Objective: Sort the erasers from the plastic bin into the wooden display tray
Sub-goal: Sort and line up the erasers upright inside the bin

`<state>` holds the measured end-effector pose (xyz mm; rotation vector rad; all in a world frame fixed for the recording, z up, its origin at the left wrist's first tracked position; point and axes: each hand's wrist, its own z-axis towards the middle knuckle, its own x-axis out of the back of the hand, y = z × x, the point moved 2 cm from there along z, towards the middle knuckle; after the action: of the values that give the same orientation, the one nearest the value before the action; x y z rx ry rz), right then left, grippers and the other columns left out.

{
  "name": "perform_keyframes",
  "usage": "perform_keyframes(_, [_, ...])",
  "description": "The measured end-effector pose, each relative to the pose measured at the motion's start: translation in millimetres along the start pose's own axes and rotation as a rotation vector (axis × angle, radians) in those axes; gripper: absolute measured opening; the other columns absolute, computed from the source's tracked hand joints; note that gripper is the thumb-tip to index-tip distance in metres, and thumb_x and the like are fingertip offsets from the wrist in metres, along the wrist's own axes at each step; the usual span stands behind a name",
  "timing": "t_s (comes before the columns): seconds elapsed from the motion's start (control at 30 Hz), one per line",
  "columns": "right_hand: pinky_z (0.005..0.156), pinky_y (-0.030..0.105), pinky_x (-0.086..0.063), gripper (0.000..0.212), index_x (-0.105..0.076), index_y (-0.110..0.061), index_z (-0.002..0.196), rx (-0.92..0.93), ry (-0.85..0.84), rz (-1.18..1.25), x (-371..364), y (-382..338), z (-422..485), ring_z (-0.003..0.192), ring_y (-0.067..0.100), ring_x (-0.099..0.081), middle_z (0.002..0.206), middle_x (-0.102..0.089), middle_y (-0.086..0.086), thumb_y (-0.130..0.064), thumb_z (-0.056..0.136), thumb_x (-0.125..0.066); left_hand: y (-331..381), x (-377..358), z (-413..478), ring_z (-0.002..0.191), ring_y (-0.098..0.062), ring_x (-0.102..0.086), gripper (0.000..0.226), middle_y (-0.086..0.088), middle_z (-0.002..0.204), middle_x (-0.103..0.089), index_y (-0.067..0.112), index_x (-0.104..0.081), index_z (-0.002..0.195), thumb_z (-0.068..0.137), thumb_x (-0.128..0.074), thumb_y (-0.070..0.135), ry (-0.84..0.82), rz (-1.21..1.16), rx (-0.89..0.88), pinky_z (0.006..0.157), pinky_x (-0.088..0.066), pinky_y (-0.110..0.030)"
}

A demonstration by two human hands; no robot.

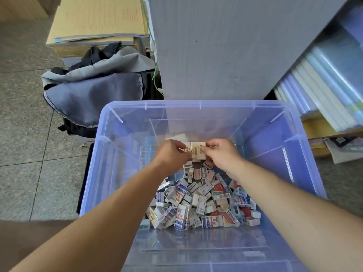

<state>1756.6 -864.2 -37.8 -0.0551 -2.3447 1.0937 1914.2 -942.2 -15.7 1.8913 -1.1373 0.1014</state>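
Note:
A clear bluish plastic bin [200, 105] fills the lower middle of the view. A heap of small boxed erasers [200, 205] and pencil sharpeners lies on its floor, in white, blue, red and pink wrappers. Both my hands reach into the bin above the far end of the heap. My left hand [172, 153] and my right hand [221, 152] together pinch a row of cream-coloured erasers [196, 150] held side by side between the fingertips. More pale erasers lie just behind them. No wooden display tray is in view.
A grey and black backpack [94, 91] lies on the tiled floor left of the bin. Behind it are stacked tan paper pads [98, 22]. A grey panel [225, 46] stands behind the bin. Shelves with wrapped books [322, 83] are at the right.

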Motion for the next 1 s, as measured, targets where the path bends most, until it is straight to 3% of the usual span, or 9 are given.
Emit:
perform_keyframes(0.13, [0.093,0.045,-0.058,0.029,-0.072,-0.014,0.118,-0.031,0.126,-0.033,6,6,4,0.098,0.022,-0.070,0.113,-0.074,0.003,-0.023,0.091,-0.075,-15,21,6,0.088,-0.024,-0.067,0.035,-0.004,0.115,-0.064,0.021,-0.052,0.117,0.087,-0.071,0.017,0.220,0.275,0.121,0.072,-0.055,-0.035])
perform_keyframes(0.27, [0.086,0.043,-0.061,0.023,-0.076,-0.017,0.108,-0.023,0.163,-0.079,0,5,9,0.086,0.020,-0.074,0.099,-0.077,0.001,-0.025,0.086,-0.080,-24,12,6,0.091,-0.025,-0.071,0.029,-0.006,0.115,-0.071,0.023,-0.048,0.105,0.090,-0.070,0.011,0.101,0.203,0.122,0.074,-0.061,-0.037])
perform_keyframes(0.37, [0.078,0.044,-0.062,0.007,-0.074,-0.025,0.089,-0.014,0.186,-0.113,1,9,9,0.080,0.018,-0.073,0.089,-0.076,-0.002,-0.023,0.086,-0.080,-26,11,4,0.092,-0.026,-0.069,0.032,-0.004,0.113,-0.070,0.023,-0.043,0.106,0.090,-0.070,0.014,0.140,0.211,0.112,0.075,-0.060,-0.038])
perform_keyframes(0.43, [0.077,0.044,-0.063,0.020,-0.067,-0.032,0.075,-0.017,0.185,-0.201,6,9,5,0.081,0.019,-0.073,0.088,-0.075,-0.003,-0.022,0.089,-0.077,-27,14,-1,0.094,-0.028,-0.067,0.034,-0.005,0.108,-0.065,0.017,-0.046,0.110,0.088,-0.071,0.014,0.186,0.290,0.127,0.075,-0.057,-0.038])
perform_keyframes(0.5, [0.080,0.043,-0.062,0.023,-0.065,-0.030,0.072,-0.028,0.111,-0.325,11,10,-2,0.085,0.019,-0.071,0.094,-0.074,-0.003,-0.021,0.091,-0.073,-25,14,-7,0.090,-0.027,-0.067,0.021,-0.004,0.100,-0.066,0.016,-0.056,0.105,0.088,-0.068,0.013,0.170,0.392,0.080,0.076,-0.059,-0.039])
perform_keyframes(0.57, [0.085,0.037,-0.057,0.019,-0.069,-0.027,0.076,-0.016,-0.080,-0.477,11,10,-13,0.091,0.017,-0.066,0.102,-0.073,-0.003,-0.019,0.092,-0.072,-20,7,-14,0.085,-0.024,-0.068,0.003,-0.001,0.092,-0.070,0.019,-0.065,0.094,0.093,-0.064,0.017,0.065,0.482,-0.027,0.076,-0.060,-0.039])
perform_keyframes(0.67, [0.090,0.034,-0.051,0.002,-0.075,-0.023,0.092,0.013,-0.215,-0.638,12,11,-28,0.103,0.018,-0.064,0.119,-0.070,-0.001,-0.024,0.090,-0.075,-19,-5,-20,0.083,-0.016,-0.066,0.004,0.003,0.092,-0.070,0.022,-0.069,0.094,0.093,-0.071,0.024,-0.108,0.513,-0.121,0.072,-0.057,-0.030])
perform_keyframes(0.8, [0.101,0.038,-0.049,0.038,-0.069,-0.023,0.124,0.087,-0.244,-0.671,14,12,-36,0.116,0.021,-0.060,0.132,-0.064,0.000,-0.032,0.089,-0.077,-30,-7,-18,0.084,-0.014,-0.068,0.007,0.003,0.092,-0.071,0.019,-0.074,0.098,0.093,-0.071,0.015,-0.166,0.502,-0.080,0.081,-0.061,-0.032])
perform_keyframes(1.0, [0.103,0.036,-0.045,0.042,-0.060,-0.026,0.137,0.279,-0.269,-0.741,-3,12,-40,0.121,0.021,-0.056,0.137,-0.057,0.001,-0.030,0.096,-0.067,-39,-16,-14,0.087,-0.019,-0.070,0.014,-0.003,0.092,-0.072,0.018,-0.071,0.092,0.099,-0.060,0.013,-0.295,0.559,-0.109,0.086,-0.061,-0.036])
